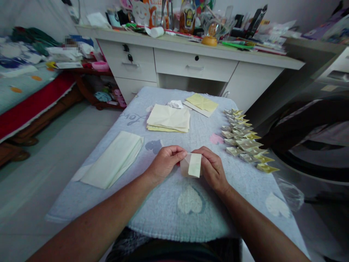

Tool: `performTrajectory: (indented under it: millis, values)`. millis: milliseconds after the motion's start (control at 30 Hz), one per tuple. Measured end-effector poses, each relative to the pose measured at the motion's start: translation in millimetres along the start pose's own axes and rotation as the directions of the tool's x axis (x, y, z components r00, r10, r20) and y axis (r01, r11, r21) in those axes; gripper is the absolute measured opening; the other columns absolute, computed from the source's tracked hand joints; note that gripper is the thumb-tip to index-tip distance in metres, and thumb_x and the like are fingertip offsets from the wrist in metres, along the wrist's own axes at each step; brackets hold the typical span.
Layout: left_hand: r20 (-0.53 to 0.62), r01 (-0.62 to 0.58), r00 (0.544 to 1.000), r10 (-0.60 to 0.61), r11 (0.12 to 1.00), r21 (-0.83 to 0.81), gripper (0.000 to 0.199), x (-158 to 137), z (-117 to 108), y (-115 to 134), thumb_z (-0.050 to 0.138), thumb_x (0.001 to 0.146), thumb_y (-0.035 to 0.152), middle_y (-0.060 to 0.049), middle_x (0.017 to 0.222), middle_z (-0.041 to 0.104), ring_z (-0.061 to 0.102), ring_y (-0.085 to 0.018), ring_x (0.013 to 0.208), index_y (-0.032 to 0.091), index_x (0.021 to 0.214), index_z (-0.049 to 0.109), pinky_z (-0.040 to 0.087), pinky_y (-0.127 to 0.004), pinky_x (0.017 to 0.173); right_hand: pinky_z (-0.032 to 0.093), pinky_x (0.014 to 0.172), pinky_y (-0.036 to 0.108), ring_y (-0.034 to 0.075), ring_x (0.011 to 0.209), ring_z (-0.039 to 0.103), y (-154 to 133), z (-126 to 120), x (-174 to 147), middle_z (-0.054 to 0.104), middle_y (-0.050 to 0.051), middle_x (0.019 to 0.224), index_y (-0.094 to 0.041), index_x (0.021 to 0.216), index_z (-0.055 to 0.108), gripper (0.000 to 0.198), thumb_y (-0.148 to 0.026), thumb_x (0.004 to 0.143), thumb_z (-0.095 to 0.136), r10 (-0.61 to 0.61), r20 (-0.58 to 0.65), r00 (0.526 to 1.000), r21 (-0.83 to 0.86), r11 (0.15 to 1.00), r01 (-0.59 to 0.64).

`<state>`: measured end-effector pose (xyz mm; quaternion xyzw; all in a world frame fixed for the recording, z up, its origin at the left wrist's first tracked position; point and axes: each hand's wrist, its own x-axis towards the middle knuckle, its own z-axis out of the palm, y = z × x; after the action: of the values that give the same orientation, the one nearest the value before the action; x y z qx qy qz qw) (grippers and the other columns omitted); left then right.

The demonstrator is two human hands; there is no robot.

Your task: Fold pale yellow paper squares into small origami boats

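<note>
A small, partly folded piece of thin paper (194, 166) is held between my two hands above the cloth-covered table. My left hand (168, 160) pinches its upper left corner between thumb and fingers. On the other side, my right hand (214, 168) grips the paper's right edge, with some fingers hidden behind it. Beyond my hands lies a stack of creased cream and yellow sheets (169, 117). A folded bundle of pale paper (113, 160) rests to the left. Several small folded paper boats (245, 140) stand in rows along the right side.
Yellow and white sheets (202, 103) and a crumpled white tissue (175, 104) lie at the table's far end. Behind stands a white desk (196, 60) loaded with bottles and clutter. A bed (35, 94) is on the left, a front-loading washer (308, 145) on the right.
</note>
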<state>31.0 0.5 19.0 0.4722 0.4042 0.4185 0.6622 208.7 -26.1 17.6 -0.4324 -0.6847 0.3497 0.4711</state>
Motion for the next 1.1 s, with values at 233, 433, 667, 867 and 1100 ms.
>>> performTrajectory:
  millis: [233, 433, 667, 867, 1100]
  values:
    - [-0.026, -0.054, 0.998, 0.059, 0.988, 0.147, 0.02, 2, -5, -4, 0.069, 0.078, 0.034, 0.001, 0.066, 0.061, 0.051, -0.01, 0.059, 0.014, 0.077, 0.068, 0.038, -0.023, 0.057, 0.04, 0.056, 0.025, 0.013, 0.061, 0.05, 6, 2, 3, 0.056, -0.001, 0.068, -0.019, 0.09, 0.066, 0.028, -0.045, 0.089, 0.055, 0.218, 0.0, 0.976, 0.257, 0.943, -0.21]
    - [-0.05, -0.099, 0.993, 0.105, 0.989, 0.112, 0.027, 2, -5, -4, 0.07, 0.078, 0.033, 0.0, 0.078, 0.064, 0.057, -0.012, 0.068, 0.015, 0.097, 0.063, 0.043, -0.023, 0.064, 0.034, 0.049, 0.02, 0.009, 0.053, 0.044, 8, 8, 6, 0.052, -0.004, 0.061, -0.018, 0.076, 0.06, 0.027, -0.041, 0.075, 0.073, 0.378, 0.087, 0.922, 0.395, 0.836, -0.38]
    - [-0.003, -0.102, 0.995, 0.103, 0.989, 0.109, 0.047, 2, -7, -7, 0.076, 0.072, 0.029, -0.006, 0.1, 0.063, 0.058, -0.017, 0.092, 0.018, 0.112, 0.055, 0.046, -0.028, 0.078, 0.036, 0.048, 0.02, 0.008, 0.052, 0.045, 9, 7, 10, 0.053, -0.004, 0.061, -0.018, 0.074, 0.058, 0.027, -0.041, 0.074, 0.074, 0.379, -0.059, 0.923, 0.447, 0.837, -0.315]
    - [0.084, -0.028, 0.996, 0.025, 0.999, 0.027, 0.04, 2, -6, -11, 0.074, 0.075, 0.03, -0.004, 0.094, 0.065, 0.062, -0.016, 0.084, 0.017, 0.106, 0.052, 0.047, -0.03, 0.077, 0.037, 0.047, 0.02, 0.008, 0.051, 0.046, 10, 8, 9, 0.054, -0.004, 0.062, -0.018, 0.076, 0.057, 0.027, -0.041, 0.076, 0.072, 0.366, -0.102, 0.925, 0.418, 0.859, -0.294]
    - [0.034, -0.024, 0.999, 0.027, 0.997, -0.068, 0.035, -1, -3, -2, 0.069, 0.077, 0.024, 0.0, 0.08, 0.066, 0.06, -0.013, 0.069, 0.018, 0.107, 0.051, 0.044, -0.026, 0.067, 0.04, 0.05, 0.02, 0.009, 0.056, 0.048, 13, 7, 8, 0.052, -0.004, 0.069, -0.022, 0.096, 0.06, 0.024, -0.035, 0.079, 0.07, 0.318, -0.024, 0.948, 0.472, 0.839, -0.27]
